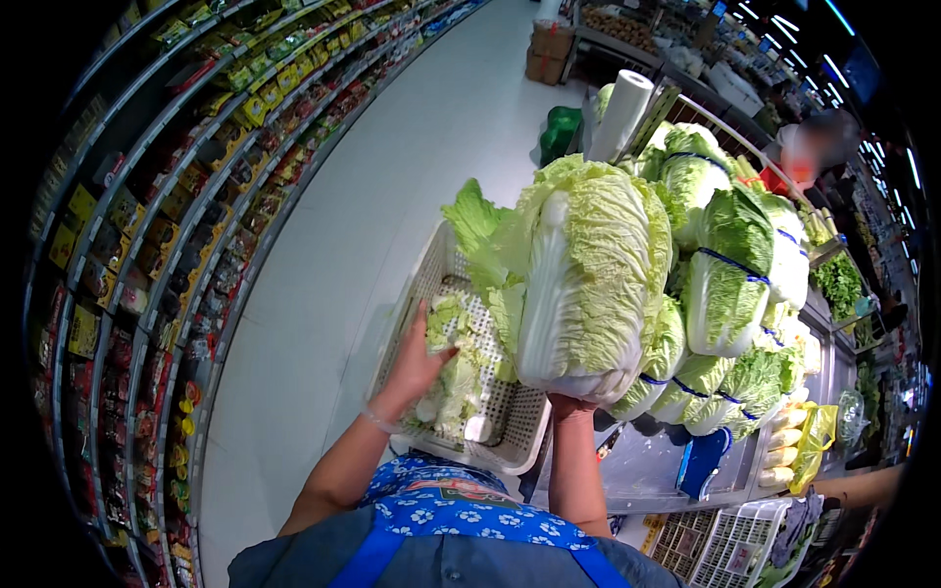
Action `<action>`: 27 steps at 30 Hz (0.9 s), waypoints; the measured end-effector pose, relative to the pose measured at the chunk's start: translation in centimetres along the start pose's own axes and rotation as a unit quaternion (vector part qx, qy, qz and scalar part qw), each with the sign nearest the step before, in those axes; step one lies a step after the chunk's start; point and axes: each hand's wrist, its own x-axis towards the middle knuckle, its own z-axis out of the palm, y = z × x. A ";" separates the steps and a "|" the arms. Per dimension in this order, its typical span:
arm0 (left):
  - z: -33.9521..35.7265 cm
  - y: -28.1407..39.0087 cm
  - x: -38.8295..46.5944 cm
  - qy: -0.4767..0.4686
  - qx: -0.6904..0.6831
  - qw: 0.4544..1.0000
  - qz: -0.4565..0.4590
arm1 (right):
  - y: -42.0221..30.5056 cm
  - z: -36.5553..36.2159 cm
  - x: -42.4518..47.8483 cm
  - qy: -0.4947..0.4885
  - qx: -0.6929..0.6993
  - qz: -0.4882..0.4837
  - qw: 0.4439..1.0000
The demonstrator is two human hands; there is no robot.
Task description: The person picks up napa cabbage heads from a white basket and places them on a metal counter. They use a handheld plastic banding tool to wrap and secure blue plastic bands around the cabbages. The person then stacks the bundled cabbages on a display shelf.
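Observation:
My right hand (573,408) supports a large napa cabbage (588,279) from under its base; most of the fingers are hidden by it. A loose outer leaf (481,242) sticks out from the cabbage's left side. To the left, my left hand (419,364) is over the white perforated plastic basket (531,434), fingers apart and nothing in it. Leaf scraps (459,382) lie in the basket. Beside the held cabbage, several napa cabbages tied with blue bands (731,272) are piled on a metal display stand (639,470).
A plastic bag roll (621,114) stands behind the cabbages. Packaged goods fill the shelves (242,140) along the left aisle. White crates (735,540) stand at the lower right. A person (794,162) is beyond the stand. Cardboard boxes (550,51) are farther back.

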 end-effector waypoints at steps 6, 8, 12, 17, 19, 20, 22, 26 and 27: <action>-1.6 13.1 -0.3 -0.123 -0.383 0.902 -0.153 | 0.7 3.8 -4.4 -0.209 0.134 -0.005 0.969; 1.0 9.6 -1.3 -0.106 -0.375 0.918 -0.072 | 1.2 5.2 -5.7 -0.182 0.122 0.005 0.976; -2.5 14.2 -2.5 -0.019 -0.234 0.963 0.134 | -1.1 4.8 -7.0 -0.093 -0.116 -0.114 0.982; -2.9 17.2 -1.2 -0.286 -0.499 0.813 0.095 | -3.1 14.7 -9.3 -0.166 -0.376 -0.112 0.905; -1.8 15.8 -1.1 -0.264 -0.547 0.793 0.056 | -2.2 17.1 -9.9 -0.192 -0.446 -0.181 0.855; -1.5 13.1 -0.6 -0.251 -0.590 0.766 0.040 | -1.5 18.3 -10.5 -0.206 -0.379 -0.177 0.885; -1.9 9.7 0.3 -0.234 -0.670 0.704 -0.009 | -0.9 19.0 -10.1 -0.178 -0.275 -0.187 0.926; -2.4 6.9 -0.1 -0.214 -0.740 0.635 -0.057 | -0.1 13.2 -10.4 0.063 -0.267 -0.107 0.956; -2.6 6.7 -0.7 -0.214 -0.741 0.634 -0.054 | 0.8 13.5 -11.1 0.063 -0.267 -0.031 0.961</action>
